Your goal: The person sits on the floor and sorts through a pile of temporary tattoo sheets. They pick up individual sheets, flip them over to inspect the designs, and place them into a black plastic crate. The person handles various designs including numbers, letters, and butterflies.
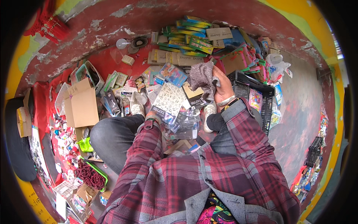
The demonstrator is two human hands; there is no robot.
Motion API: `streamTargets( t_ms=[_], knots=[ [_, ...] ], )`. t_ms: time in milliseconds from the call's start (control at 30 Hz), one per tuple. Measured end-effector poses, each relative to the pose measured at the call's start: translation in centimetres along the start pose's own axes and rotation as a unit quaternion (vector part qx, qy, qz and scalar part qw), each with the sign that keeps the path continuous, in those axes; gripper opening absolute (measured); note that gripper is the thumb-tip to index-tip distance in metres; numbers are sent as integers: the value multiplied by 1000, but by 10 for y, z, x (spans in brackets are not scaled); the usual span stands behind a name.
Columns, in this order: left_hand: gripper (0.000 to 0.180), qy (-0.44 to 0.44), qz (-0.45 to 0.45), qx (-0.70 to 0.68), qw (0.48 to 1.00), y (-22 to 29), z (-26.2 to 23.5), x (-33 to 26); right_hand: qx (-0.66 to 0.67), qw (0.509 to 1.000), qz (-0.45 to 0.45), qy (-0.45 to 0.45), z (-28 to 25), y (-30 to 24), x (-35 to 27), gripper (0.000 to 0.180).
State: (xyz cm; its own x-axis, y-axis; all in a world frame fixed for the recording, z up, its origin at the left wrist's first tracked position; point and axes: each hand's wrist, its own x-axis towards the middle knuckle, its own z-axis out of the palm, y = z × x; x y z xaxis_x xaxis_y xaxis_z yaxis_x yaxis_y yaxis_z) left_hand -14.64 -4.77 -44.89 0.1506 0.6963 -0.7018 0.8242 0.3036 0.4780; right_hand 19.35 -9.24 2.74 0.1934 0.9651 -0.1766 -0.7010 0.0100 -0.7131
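Two hands at work: my right hand (223,89) grips a grey knitted cloth (202,76), raised above my knee. My left hand (156,114), mostly hidden, closes on a stack of clear-wrapped sticker sheets (170,99). Just right sits a black crate (257,93); left, a cardboard box (82,104); beyond, green packets (190,35).

- Floor (298,123) — worn red paint, grey patches.
- Cardboard box (84,102) left of the left grip (153,117).
- Black crate (257,95) right of the right grip (223,87).
- Stacked green packets (190,35) beyond both — on the floor.
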Motion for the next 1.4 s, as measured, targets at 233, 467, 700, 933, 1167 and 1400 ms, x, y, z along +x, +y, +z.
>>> streamTargets(
  t_ms=[233,467,700,933,1167,1400],
  knots=[
    [17,56,-127,-544,827,126,-20,-77,2,998,-7,57,-10,-1,-2,25],
    [29,196,-8,182,964,131,-23,-65,-18,999,-7,32,-13,-1,-1,23],
    [50,273,117,-23,955,212,-80,-146,3,1000,-2,11,-31,9,12,21],
    [39,263,229,-239,906,277,-170,-224,-24,999,-17,27,-28,8,12,21],
    [22,65,408,-306,857,308,-248,-299,-69,996,-47,16,-3,-18,2,25],
    [27,-45,372,-82,923,322,-284,-325,-558,795,-191,-143,13,-31,-8,63]
  ],
)
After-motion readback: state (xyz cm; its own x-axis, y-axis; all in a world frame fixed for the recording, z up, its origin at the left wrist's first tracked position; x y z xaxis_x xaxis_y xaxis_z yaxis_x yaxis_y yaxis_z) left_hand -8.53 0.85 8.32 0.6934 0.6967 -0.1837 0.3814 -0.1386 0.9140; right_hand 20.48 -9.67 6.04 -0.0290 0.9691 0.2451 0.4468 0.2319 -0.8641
